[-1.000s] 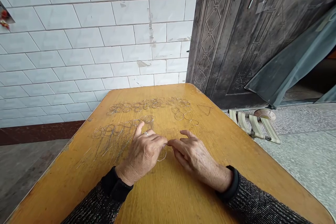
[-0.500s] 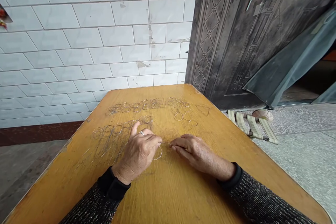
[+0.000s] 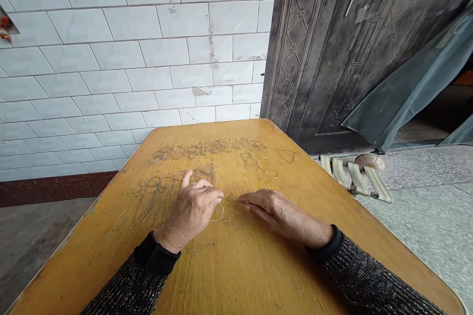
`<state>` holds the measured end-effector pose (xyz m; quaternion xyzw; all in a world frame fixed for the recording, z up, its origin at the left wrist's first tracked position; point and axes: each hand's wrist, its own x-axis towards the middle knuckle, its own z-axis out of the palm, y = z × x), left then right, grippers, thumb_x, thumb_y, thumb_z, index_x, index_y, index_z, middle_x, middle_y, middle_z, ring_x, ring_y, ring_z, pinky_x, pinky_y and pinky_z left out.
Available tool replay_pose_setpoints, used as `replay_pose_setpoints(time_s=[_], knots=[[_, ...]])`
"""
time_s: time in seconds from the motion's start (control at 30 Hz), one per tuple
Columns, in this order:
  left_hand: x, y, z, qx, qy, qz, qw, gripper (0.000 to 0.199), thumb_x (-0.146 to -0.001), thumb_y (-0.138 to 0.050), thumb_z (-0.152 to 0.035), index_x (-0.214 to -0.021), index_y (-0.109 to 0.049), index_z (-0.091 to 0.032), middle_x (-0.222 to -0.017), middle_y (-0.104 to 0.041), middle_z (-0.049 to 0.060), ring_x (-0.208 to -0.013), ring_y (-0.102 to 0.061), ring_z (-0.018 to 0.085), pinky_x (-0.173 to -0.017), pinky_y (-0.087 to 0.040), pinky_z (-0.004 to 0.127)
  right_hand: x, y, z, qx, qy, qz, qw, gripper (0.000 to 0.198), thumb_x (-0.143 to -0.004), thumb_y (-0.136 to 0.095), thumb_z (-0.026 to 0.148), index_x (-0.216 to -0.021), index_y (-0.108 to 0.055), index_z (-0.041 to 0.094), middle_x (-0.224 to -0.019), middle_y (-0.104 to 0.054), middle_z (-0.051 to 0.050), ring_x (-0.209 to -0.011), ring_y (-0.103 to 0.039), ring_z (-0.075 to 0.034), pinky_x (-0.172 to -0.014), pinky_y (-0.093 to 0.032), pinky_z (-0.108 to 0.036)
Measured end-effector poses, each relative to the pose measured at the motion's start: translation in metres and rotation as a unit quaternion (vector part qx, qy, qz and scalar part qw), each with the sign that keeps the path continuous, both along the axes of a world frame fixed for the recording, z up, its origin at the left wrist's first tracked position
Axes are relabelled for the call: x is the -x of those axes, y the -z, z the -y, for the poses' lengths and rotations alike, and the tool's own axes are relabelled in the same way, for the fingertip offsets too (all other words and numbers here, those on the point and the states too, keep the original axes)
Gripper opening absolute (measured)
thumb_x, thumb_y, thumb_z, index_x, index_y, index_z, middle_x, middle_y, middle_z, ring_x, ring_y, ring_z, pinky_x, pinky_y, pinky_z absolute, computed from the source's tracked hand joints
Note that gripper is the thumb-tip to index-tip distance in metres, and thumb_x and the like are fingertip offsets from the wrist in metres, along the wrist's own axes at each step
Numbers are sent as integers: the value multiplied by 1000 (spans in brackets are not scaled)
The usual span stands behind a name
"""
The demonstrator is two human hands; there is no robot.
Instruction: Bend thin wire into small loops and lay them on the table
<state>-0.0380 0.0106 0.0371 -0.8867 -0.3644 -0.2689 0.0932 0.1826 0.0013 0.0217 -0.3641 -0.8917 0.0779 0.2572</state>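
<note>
A thin wire with a round loop is pinched between the thumb and forefinger of my left hand, which wears a ring. Its straight end reaches across to my right hand, whose fingertips are closed on it. The loop hangs just below my left fingertips. Bent wire pieces with loops and long tails lie to the left, partly behind my left hand. Farther back stretches a row of looped wire shapes. Several wire rings and a wire triangle lie beyond my right hand.
The wooden table stands against a white tiled wall. At the right are a dark carved door and a grey-green curtain. A low stool with striped straps is on the floor beside the table.
My left hand has shifted slightly left with the wire loop. The gap between my two hands has widened, and more of the straight wire shows between them.
</note>
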Motion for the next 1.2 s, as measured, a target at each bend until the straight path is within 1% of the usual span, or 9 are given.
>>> replay_pose_setpoints(time_s=[0.13,0.33,0.43,0.53,0.63,0.8,0.9,1.03,1.2], knots=[[3,-2,-1,1,3,-6,1000,16,-82,-46,-13,-77,-59,-21,-68,-64,-2,-71,-56,14,-97,-16,56,-5,-5,0,6,-20,16,1000,26,-90,-35,23,-105,-56,18,-81,-66,-4,-73,-61,-14,-63,-43,-22],[1,-5,0,2,10,2,1000,16,-82,-46,-14,-76,-60,-21,-65,-63,-3,-72,-56,14,-98,-16,56,-4,-8,-1,26,-34,0,999,28,-87,-32,11,-98,-58,15,-61,-59,0,-51,-54,-8,-52,-36,-18],[3,-6,0,3,6,10,1000,16,-82,-47,-14,-76,-61,-20,-65,-63,-3,-71,-57,13,-98,-17,56,-5,-8,-3,32,-32,6,999,27,-89,-32,15,-95,-59,15,-61,-58,-1,-52,-52,-9,-53,-37,-19],[5,-6,-1,14,10,15,1000,19,-81,-47,-12,-84,-63,-22,-66,-64,-3,-72,-57,14,-98,-17,58,-9,-8,-5,32,-27,15,999,27,-89,-34,21,-99,-59,15,-64,-60,-2,-58,-55,-11,-57,-39,-22],[7,-7,0,37,19,2,999,26,-81,-45,-9,-90,-64,-24,-69,-65,-2,-72,-58,14,-98,-15,59,-12,-9,-6,41,-23,27,999,26,-88,-36,17,-97,-59,15,-62,-59,-2,-57,-55,-12,-56,-38,-22],[5,-7,0,54,18,-1,998,25,-82,-44,-11,-84,-65,-24,-69,-65,-2,-70,-57,13,-98,-17,58,-11,-9,-4,62,-7,27,998,29,-81,-37,7,-96,-61,14,-54,-55,1,-48,-51,-9,-50,-34,-19],[5,-6,-1,57,20,7,998,24,-81,-45,-10,-82,-65,-24,-66,-65,-3,-68,-56,12,-98,-16,57,-13,-7,-6,72,9,5,997,29,-83,-37,10,-96,-62,15,-53,-56,1,-48,-51,-9,-50,-35,-19],[8,-4,-5,44,11,13,999,24,-79,-47,-8,-83,-64,-23,-65,-65,-4,-69,-56,13,-98,-17,56,-18,-8,-7,115,8,-23,993,26,-87,-37,20,-95,-62,18,-57,-59,1,-52,-54,-9,-54,-37,-19],[11,-2,-6,33,10,12,999,23,-77,-47,-7,-83,-63,-23,-69,-66,-3,-71,-57,13,-97,-18,54,-18,-12,-5,114,24,-8,993,23,-82,-41,15,-91,-62,16,-58,-58,0,-51,-52,-9,-53,-35,-20]])
